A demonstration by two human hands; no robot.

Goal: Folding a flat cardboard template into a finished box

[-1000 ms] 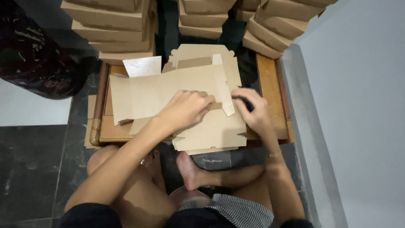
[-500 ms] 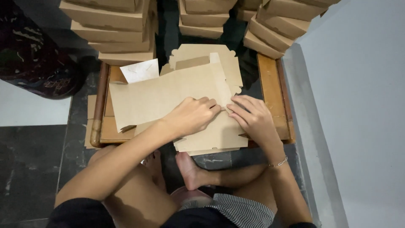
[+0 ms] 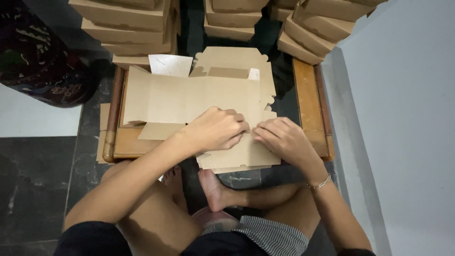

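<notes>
Head view. A flat, unfolded brown cardboard box blank [image 3: 189,97] lay across a low wooden table [image 3: 310,95], on top of further flat blanks [image 3: 237,159]. The left hand [image 3: 215,129] rested on the blank's near edge, its fingers curled and pinching a flap there. The right hand [image 3: 282,138], just beside the left, pressed the same edge with fingers together and bent. A white sheet of paper [image 3: 170,65] showed behind the blank. Stacks of folded cardboard boxes [image 3: 128,21] stood beyond the table on the dark tiled floor [image 3: 33,189]. The person sat cross-legged, one bare foot [image 3: 213,189] below the table edge.
</notes>
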